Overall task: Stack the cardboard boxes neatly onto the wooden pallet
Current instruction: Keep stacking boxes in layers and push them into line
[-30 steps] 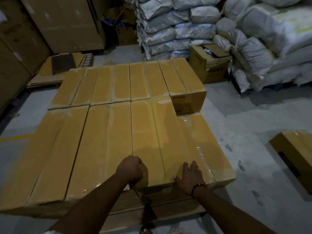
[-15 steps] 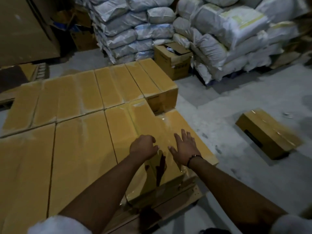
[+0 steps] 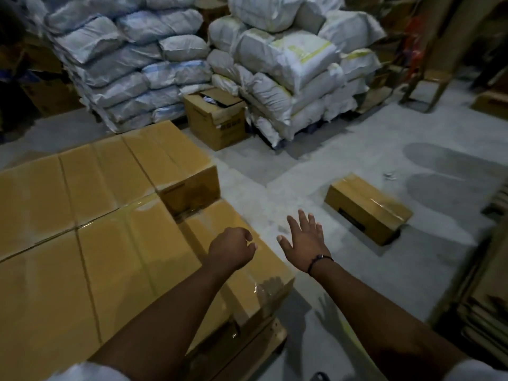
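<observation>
Several long taped cardboard boxes [image 3: 115,243] lie side by side on the wooden pallet [image 3: 277,336], whose corner shows at the bottom centre. One lower box [image 3: 220,224] sits at the stack's right edge. A single cardboard box [image 3: 365,207] lies on the concrete floor to the right. My left hand [image 3: 233,250] hovers over the right edge of the stack with fingers loosely curled, holding nothing. My right hand [image 3: 303,240] is spread flat in the air over the floor, between the pallet and the lone box, touching nothing.
White sacks [image 3: 165,59] are piled high at the back. An open cardboard carton [image 3: 217,116] stands in front of them. Flattened cardboard sheets [image 3: 483,298] lean at the right edge. Bare concrete floor [image 3: 357,149] lies between the pallet and the sacks.
Both hands have lifted off the box on the stack and moved right. The view has swung right, bringing the lone floor box closer to the centre.
</observation>
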The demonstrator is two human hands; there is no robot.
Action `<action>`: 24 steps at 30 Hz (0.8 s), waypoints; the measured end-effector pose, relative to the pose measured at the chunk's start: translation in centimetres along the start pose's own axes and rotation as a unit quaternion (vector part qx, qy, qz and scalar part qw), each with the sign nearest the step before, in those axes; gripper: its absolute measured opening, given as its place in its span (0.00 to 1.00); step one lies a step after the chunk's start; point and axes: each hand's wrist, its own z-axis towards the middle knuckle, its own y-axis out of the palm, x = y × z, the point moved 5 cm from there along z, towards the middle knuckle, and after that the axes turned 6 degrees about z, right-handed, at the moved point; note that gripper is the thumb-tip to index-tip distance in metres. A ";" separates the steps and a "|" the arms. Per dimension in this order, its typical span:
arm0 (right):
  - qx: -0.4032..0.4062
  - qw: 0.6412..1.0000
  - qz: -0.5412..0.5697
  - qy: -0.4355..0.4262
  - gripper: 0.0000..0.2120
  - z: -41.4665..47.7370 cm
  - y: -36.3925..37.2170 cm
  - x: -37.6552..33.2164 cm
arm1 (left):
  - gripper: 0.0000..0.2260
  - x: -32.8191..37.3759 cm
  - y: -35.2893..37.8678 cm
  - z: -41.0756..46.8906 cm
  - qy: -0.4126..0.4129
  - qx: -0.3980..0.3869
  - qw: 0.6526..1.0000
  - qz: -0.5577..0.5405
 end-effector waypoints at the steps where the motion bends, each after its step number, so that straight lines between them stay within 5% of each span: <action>1: 0.003 1.000 0.000 0.009 0.32 0.2 -0.8 1.9 | 0.17 1.7 0.5 0.7 0.008 -0.003 1.000 0.000; 14: 0.048 0.992 -0.019 0.112 0.32 2.1 -12.1 25.0 | 0.16 25.8 5.6 9.7 0.103 -0.007 0.995 0.002; 24: 0.058 0.982 0.020 0.180 0.32 5.4 -15.6 35.6 | 0.17 35.7 10.3 16.8 0.138 -0.064 0.988 0.029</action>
